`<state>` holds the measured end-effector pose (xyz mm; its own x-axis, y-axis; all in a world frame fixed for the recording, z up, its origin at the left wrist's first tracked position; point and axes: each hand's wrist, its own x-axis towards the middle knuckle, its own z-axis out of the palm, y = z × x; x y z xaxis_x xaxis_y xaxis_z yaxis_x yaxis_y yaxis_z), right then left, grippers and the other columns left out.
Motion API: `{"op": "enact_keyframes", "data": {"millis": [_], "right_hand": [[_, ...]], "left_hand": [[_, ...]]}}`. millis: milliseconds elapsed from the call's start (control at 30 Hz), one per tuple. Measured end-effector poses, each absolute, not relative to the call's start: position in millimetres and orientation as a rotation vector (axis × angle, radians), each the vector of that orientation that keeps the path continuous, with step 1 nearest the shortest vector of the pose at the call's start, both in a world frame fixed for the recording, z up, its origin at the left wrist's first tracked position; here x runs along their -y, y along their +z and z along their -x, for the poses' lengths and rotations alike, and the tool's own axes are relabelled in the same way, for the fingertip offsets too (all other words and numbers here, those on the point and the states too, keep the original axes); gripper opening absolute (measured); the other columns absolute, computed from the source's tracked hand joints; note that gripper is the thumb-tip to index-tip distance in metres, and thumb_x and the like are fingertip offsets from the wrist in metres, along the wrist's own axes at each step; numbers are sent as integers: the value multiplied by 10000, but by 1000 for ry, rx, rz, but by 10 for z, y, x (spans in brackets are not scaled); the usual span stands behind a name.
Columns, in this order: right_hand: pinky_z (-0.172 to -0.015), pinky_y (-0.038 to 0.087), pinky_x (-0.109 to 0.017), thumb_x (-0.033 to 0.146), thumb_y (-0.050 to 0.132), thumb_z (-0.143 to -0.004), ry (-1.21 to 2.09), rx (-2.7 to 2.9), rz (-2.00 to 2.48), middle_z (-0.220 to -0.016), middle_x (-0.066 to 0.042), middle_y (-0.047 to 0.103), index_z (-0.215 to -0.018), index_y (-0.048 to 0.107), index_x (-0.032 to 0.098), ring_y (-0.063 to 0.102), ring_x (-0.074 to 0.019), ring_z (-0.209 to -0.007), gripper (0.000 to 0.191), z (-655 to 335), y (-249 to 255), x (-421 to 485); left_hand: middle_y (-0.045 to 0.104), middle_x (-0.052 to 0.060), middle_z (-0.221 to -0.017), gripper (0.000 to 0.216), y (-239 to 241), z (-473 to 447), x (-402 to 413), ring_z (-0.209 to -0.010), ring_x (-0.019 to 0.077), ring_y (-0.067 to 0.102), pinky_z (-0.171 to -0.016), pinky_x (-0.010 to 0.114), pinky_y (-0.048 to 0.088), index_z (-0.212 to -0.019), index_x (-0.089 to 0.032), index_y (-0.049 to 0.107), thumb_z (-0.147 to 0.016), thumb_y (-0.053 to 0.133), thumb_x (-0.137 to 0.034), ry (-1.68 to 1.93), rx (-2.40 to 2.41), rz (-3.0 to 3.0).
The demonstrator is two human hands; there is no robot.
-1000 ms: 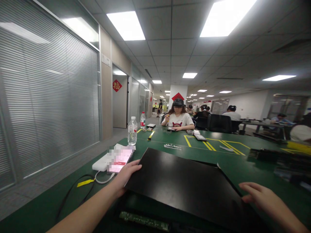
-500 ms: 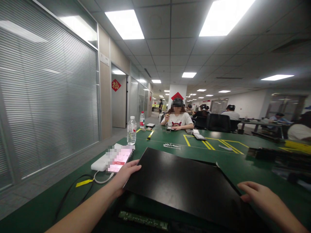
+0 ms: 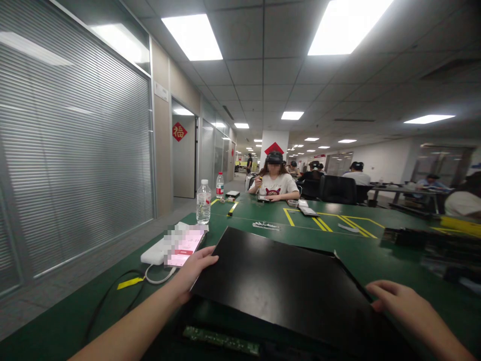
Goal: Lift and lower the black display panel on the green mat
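Note:
A large black screen panel (image 3: pixel 285 281) with a smooth, slightly glossy face is tilted in front of me over the green table. My left hand (image 3: pixel 197 268) grips its left edge, thumb on top and the other fingers hidden beneath. At the right edge, my right hand (image 3: pixel 398 301) is closed with bent fingers, the fingertips at the rim. A green circuit board strip (image 3: pixel 221 341) shows below the panel's near edge, among dark parts too dim to make out.
Left of the panel are a phone (image 3: pixel 184 250), a white device (image 3: pixel 154 252) with a cable, and a black strap (image 3: pixel 103 296). Water bottles (image 3: pixel 203 203) stand farther back. Yellow tape (image 3: pixel 323 223) marks the green table (image 3: pixel 240 220). A person (image 3: pixel 274 183) sits opposite; dark parts (image 3: pixel 417 243) lie right.

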<state>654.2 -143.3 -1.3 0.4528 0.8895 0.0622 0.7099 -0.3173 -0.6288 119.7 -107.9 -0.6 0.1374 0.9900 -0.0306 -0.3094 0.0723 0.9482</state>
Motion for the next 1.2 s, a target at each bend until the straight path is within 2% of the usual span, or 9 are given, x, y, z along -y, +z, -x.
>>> {"op": "enact_keyframes", "data": {"millis": [100, 533, 900, 1200], "right_hand": [[-725, 570, -469, 600, 615, -743, 386, 1332, 2123, -714, -91, 833, -769, 816, 319, 800, -397, -820, 347, -6505, 10, 1438], [-715, 579, -449, 587, 622, -727, 357, 1340, 2140, -724, -92, 834, -806, 815, 287, 802, -380, -827, 365, -6513, -11, 1439], [-760, 556, -478, 602, 539, -770, 337, 1375, 2173, -752, -95, 843, -820, 816, 297, 800, -388, -854, 414, -6520, -32, 1428], [-736, 560, -470, 580, 610, -733, 325, 1367, 2159, -733, -89, 840, -804, 822, 297, 794, -388, -839, 361, -6538, -53, 1416]], "left_hand": [[906, 97, -1019, 537, -4, -1206, 1084, -1009, 357, 859, -881, 389, 634, -1139, -172, 853, -650, 978, -356, 1210, -893, -994], [898, 132, -1098, 677, 1, -1194, 1096, -1029, 348, 852, -934, 404, 626, -1264, -172, 819, -651, 1006, -386, 1195, -892, -1010], [894, 137, -1112, 662, -19, -1208, 1104, -1077, 359, 842, -1000, 422, 616, -1232, -167, 824, -631, 1014, -370, 1228, -901, -998], [900, 132, -1076, 583, 9, -1221, 1123, -1061, 361, 849, -991, 427, 626, -1146, -163, 834, -618, 1007, -339, 1230, -910, -991]]}}
